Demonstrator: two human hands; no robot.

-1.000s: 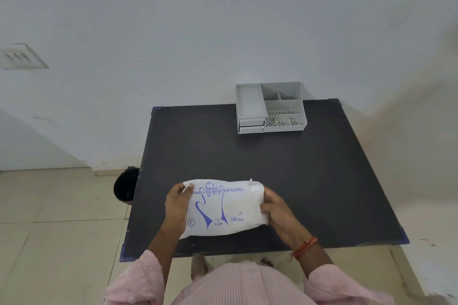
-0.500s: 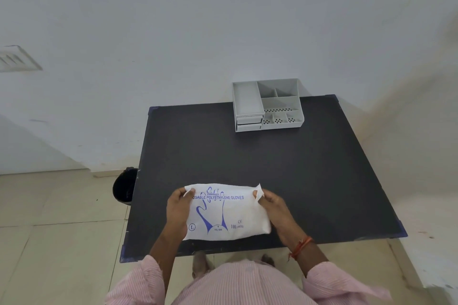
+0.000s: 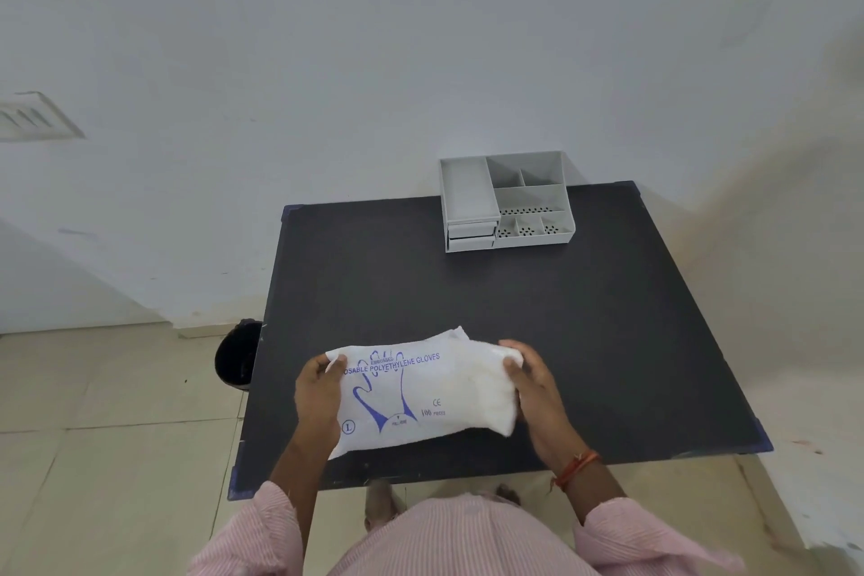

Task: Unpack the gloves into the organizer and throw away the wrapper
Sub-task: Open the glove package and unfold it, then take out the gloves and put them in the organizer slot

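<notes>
A white plastic pack of polyethylene gloves with blue print lies at the near edge of the black table. My left hand grips the pack's left end. My right hand holds its right end, where the wrapper looks torn and whitish folded gloves show. A grey compartmented organizer with small drawers stands at the table's far edge, well away from both hands.
A black bin stands on the tiled floor by the table's left side. A white wall rises behind the table, with a vent at the left.
My right hand has shifted from the pack's top right corner to its right end. The wrapper's right side has opened up, and the gloves inside now show.
</notes>
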